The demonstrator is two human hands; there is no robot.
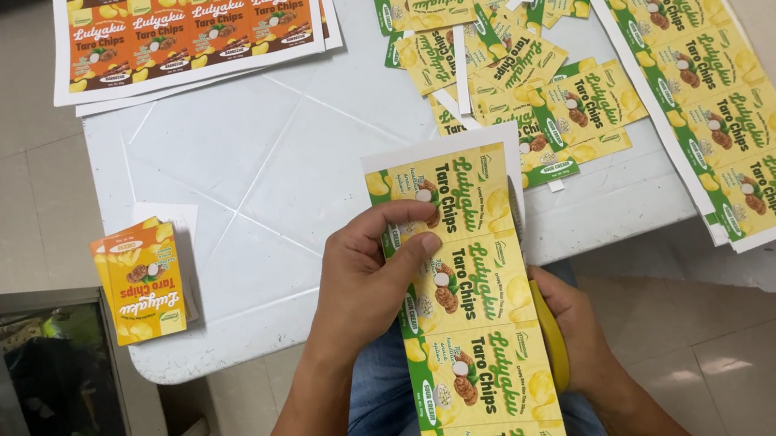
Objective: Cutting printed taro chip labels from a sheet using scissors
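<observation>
My left hand [370,274] grips the left edge of a long strip of yellow and green printed labels [477,315] that runs from the table edge down over my lap. My right hand [576,328] sits behind the strip's right edge, closed on yellow-handled scissors [551,336], whose blades are hidden by the strip. The strip's white upper margin [439,149] lies over the white table [255,165].
A heap of cut yellow-green labels [505,49] and white offcuts lies at the table's back. Another uncut strip [714,83] hangs off the right side. Orange label sheets [190,21] lie at the back left. A small stack of orange labels [140,280] sits at the left corner.
</observation>
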